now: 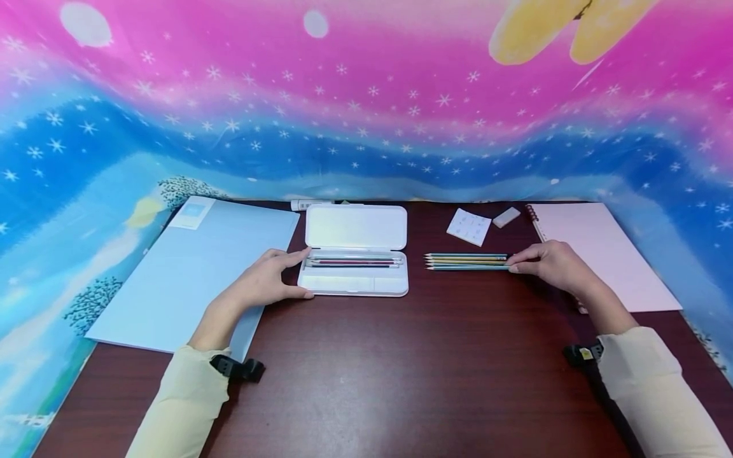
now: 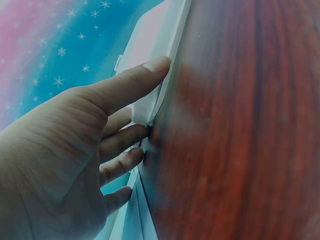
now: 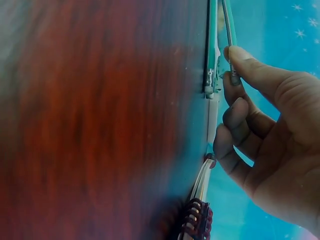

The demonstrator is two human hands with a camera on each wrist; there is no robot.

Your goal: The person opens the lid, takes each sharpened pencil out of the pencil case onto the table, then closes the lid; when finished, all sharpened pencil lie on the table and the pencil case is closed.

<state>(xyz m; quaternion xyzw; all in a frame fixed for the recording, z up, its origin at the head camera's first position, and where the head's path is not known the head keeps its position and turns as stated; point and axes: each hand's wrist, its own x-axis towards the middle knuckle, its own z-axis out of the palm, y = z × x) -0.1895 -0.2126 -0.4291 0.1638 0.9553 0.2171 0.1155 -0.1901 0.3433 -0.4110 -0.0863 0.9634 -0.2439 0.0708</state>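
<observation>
Pencils (image 1: 466, 261) are between the open case (image 1: 338, 284) and the notebook (image 1: 615, 254) on the desk (image 1: 366, 375); the right hand (image 1: 554, 264) pinches one's end, the left hand (image 1: 265, 278), spread, touches the case.

Pencil case (image 1: 335, 285): white, lying open on the bench (image 1: 372, 375)
Inner pencils (image 1: 355, 262): lying side by side in the far compartment
Loose pencils (image 1: 458, 258): teal and yellow, lying right of the case, pointing toward it
Green pencil (image 3: 229, 25): being pinched near its end by the right hand (image 3: 280, 115)
</observation>
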